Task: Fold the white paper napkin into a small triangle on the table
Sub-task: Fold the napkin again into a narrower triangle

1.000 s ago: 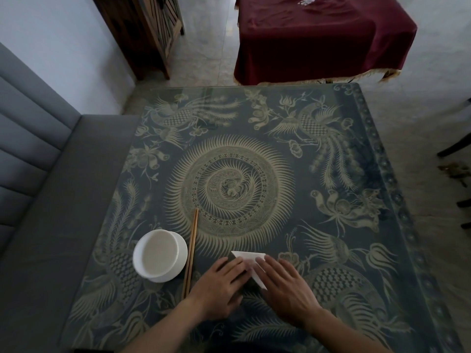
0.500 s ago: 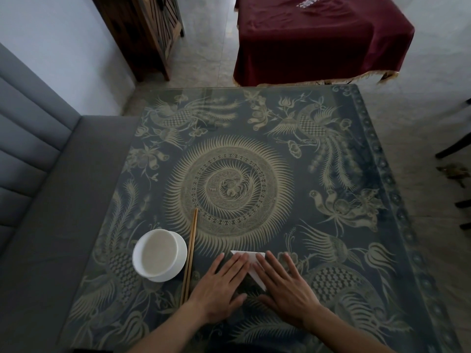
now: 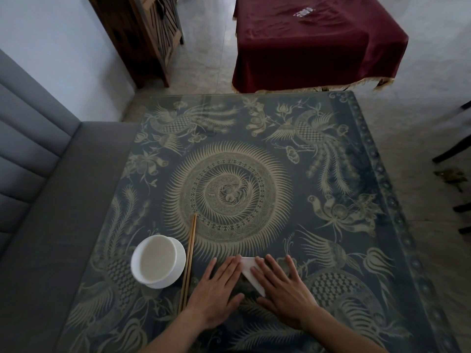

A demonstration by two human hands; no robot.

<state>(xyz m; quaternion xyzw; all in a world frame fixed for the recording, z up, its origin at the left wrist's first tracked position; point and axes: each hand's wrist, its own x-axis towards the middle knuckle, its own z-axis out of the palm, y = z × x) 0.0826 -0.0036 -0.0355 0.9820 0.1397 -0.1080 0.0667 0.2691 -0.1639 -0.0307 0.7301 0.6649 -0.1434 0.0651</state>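
Observation:
The white paper napkin [image 3: 248,268] lies folded into a small triangle on the patterned table [image 3: 331,174], near its front edge. My left hand [image 3: 216,291] rests flat just left of it, fingers spread, fingertips at its left edge. Flat over the napkin's right part lies my right hand [image 3: 283,289], fingers apart, hiding that side. Only a narrow white wedge shows between the two hands. Neither hand grips the paper.
A white bowl [image 3: 158,261] stands on the table to the left of my hands, with a pair of wooden chopsticks [image 3: 188,261] lying beside it. A grey sofa [image 3: 51,200] runs along the table's left side. A maroon-covered table [image 3: 313,39] stands beyond.
Both hands have gone from curled fingers on the napkin to flat, spread palms. The napkin has stayed in place.

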